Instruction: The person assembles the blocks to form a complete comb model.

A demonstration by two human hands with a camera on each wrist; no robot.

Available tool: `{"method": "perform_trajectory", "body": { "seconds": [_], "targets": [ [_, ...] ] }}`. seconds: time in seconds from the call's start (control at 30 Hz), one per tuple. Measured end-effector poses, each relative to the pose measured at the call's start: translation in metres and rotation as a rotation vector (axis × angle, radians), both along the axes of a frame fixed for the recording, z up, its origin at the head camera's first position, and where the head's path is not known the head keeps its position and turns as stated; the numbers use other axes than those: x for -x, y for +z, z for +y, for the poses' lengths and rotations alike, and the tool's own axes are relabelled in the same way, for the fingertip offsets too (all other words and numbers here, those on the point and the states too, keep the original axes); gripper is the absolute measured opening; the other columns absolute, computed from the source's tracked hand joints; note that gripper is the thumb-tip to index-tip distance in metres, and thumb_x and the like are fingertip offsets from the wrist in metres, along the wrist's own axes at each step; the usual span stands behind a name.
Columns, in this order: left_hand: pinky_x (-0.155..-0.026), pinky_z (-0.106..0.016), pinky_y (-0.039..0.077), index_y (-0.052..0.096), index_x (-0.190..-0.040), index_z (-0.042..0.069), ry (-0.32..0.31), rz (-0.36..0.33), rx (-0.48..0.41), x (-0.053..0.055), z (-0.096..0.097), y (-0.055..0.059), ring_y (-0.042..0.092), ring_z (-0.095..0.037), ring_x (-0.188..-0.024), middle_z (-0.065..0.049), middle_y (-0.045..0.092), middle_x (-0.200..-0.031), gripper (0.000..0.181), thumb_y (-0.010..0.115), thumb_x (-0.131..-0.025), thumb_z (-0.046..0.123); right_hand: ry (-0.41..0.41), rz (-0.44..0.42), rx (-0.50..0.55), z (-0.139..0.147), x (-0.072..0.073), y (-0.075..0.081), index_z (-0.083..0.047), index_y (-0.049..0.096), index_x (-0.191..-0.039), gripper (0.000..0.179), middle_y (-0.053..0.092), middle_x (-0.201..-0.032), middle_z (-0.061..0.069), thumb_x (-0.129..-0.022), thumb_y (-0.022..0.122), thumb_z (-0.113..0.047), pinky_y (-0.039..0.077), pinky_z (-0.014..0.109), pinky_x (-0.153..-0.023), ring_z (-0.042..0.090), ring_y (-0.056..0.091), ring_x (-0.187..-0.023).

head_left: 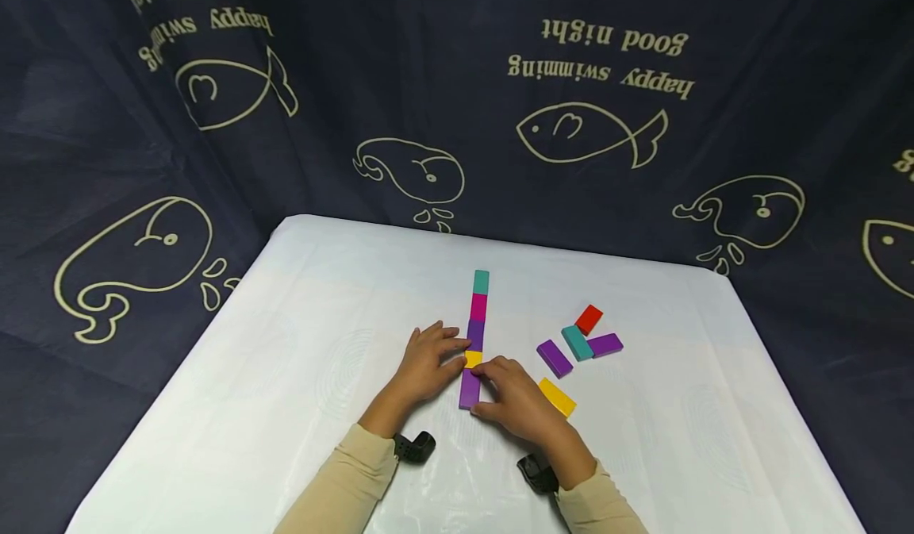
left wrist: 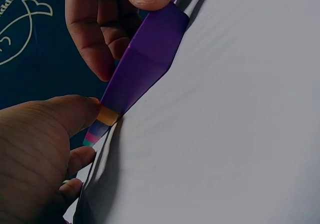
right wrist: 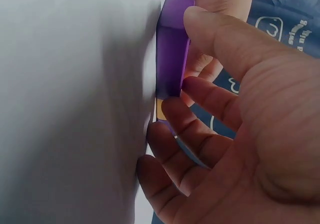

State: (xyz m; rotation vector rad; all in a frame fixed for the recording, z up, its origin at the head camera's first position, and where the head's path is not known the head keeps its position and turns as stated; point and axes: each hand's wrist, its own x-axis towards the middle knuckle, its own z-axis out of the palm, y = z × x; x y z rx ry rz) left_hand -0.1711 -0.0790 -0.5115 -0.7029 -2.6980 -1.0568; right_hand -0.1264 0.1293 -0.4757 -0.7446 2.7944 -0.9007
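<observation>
A straight row of blocks lies on the white table. From the far end it runs teal block [head_left: 481,282], magenta block [head_left: 478,307], dark purple block [head_left: 475,334], yellow block [head_left: 474,359], and purple block [head_left: 469,389] nearest me. My right hand [head_left: 520,401] pinches the nearest purple block lengthwise, thumb at its near end and index finger by its far end. On the row's left side, my left hand [head_left: 426,366] touches the yellow block with its thumb, and its loosely extended index finger reaches the dark purple block. The left wrist view also shows the purple block [left wrist: 150,54] between the hands.
Right of the row lie loose blocks: a red one [head_left: 589,320], a teal one [head_left: 577,343], two purple ones [head_left: 554,358] and a yellow one [head_left: 557,397], close to my right hand. A dark curtain [head_left: 457,82] with fish drawings stands behind the table [head_left: 250,391].
</observation>
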Motion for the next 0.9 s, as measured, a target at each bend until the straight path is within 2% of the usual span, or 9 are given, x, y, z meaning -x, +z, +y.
{"method": "perform_trajectory", "body": {
  "seconds": [0.17, 0.3, 0.4, 0.5, 0.63, 0.77, 0.9],
  "targets": [
    [-0.109, -0.071, 0.017, 0.072, -0.122, 0.014, -0.002, -0.007, 0.004, 0.000, -0.001, 0.001, 0.040, -0.041, -0.137, -0.014, 0.060, -0.134, 0.031, 0.066, -0.092, 0.022, 0.003, -0.015, 0.000, 0.000, 0.001, 0.001, -0.009, 0.064, -0.126, 0.049, 0.061, -0.116, 0.002, -0.082, 0.080, -0.024, 0.044, 0.045, -0.101, 0.022, 0.053, -0.114],
    [-0.109, -0.071, 0.017, 0.072, -0.122, 0.014, 0.002, -0.007, 0.011, -0.001, -0.001, 0.001, 0.040, -0.041, -0.137, -0.014, 0.060, -0.134, 0.031, 0.066, -0.093, 0.023, -0.007, -0.038, 0.050, 0.004, 0.003, 0.004, -0.007, 0.064, -0.125, 0.047, 0.061, -0.113, 0.002, -0.083, 0.079, -0.023, 0.048, 0.043, -0.095, 0.019, 0.055, -0.105],
    [-0.109, -0.071, 0.017, 0.072, -0.123, 0.014, 0.002, -0.007, 0.007, -0.001, 0.000, 0.001, 0.040, -0.041, -0.137, -0.013, 0.060, -0.134, 0.031, 0.065, -0.093, 0.023, -0.059, -0.050, 0.100, 0.012, 0.006, 0.008, -0.008, 0.064, -0.125, 0.046, 0.061, -0.111, 0.002, -0.084, 0.079, -0.023, 0.049, 0.042, -0.090, 0.017, 0.056, -0.098],
    [-0.109, -0.071, 0.017, 0.071, -0.123, 0.013, 0.003, -0.017, -0.012, -0.001, 0.001, 0.002, 0.041, -0.041, -0.137, -0.012, 0.061, -0.132, 0.032, 0.064, -0.094, 0.024, -0.126, -0.043, 0.121, 0.024, 0.009, 0.015, -0.008, 0.064, -0.127, 0.046, 0.063, -0.116, 0.005, -0.086, 0.078, -0.024, 0.049, 0.044, -0.094, 0.020, 0.058, -0.104],
    [-0.109, -0.072, 0.015, 0.072, -0.122, 0.012, -0.001, -0.040, -0.043, -0.002, 0.001, 0.004, 0.040, -0.042, -0.137, -0.012, 0.062, -0.130, 0.033, 0.063, -0.092, 0.025, -0.206, -0.044, 0.113, 0.046, 0.015, 0.020, -0.006, 0.061, -0.131, 0.049, 0.061, -0.124, 0.010, -0.088, 0.076, -0.024, 0.046, 0.050, -0.100, 0.027, 0.058, -0.114],
    [-0.109, -0.072, 0.013, 0.072, -0.122, 0.013, -0.007, -0.066, -0.053, -0.004, 0.002, 0.006, 0.037, -0.043, -0.139, -0.011, 0.062, -0.130, 0.034, 0.065, -0.091, 0.027, -0.279, -0.062, 0.099, 0.069, 0.021, 0.022, -0.006, 0.059, -0.134, 0.051, 0.061, -0.125, 0.013, -0.090, 0.075, -0.025, 0.045, 0.053, -0.101, 0.031, 0.058, -0.115],
    [-0.109, -0.072, 0.012, 0.072, -0.121, 0.014, -0.014, -0.077, -0.049, -0.004, 0.002, 0.007, 0.036, -0.044, -0.139, -0.011, 0.063, -0.130, 0.035, 0.068, -0.090, 0.028, -0.313, -0.067, 0.096, 0.086, 0.024, 0.024, -0.004, 0.057, -0.135, 0.051, 0.059, -0.129, 0.017, -0.092, 0.073, -0.025, 0.046, 0.056, -0.099, 0.036, 0.058, -0.116]
  ]
}}
